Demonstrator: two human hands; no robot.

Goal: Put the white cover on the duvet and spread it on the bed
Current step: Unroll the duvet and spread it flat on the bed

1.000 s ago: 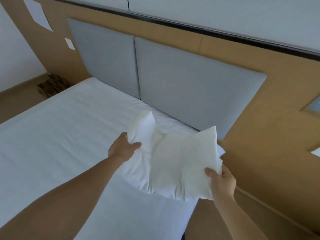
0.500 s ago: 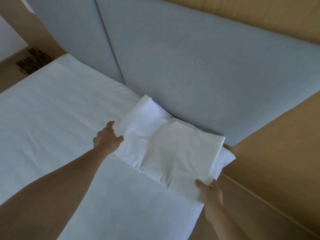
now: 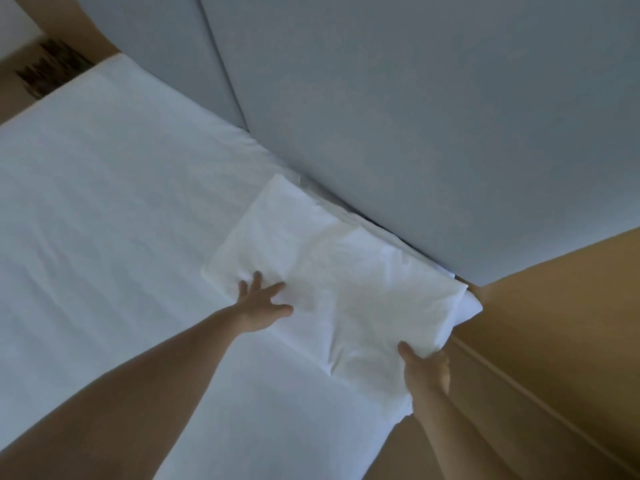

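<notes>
Nothing here for you to read, no lettering, label or number on the white pillow [image 3: 346, 278], the bed [image 3: 121, 202], the grey headboard [image 3: 415, 116], the wooden wall panel [image 3: 571, 323]

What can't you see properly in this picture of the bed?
Head view:
1. Fingers of the right hand: tucked under the white bundle it grips.
2. Whether that bundle is a pillow or a folded cover: plain white fabric, unclear.
3. Dark thing beside the bed: too blurry and small.
4. Bed's foot end: cut off by the frame edge.
</notes>
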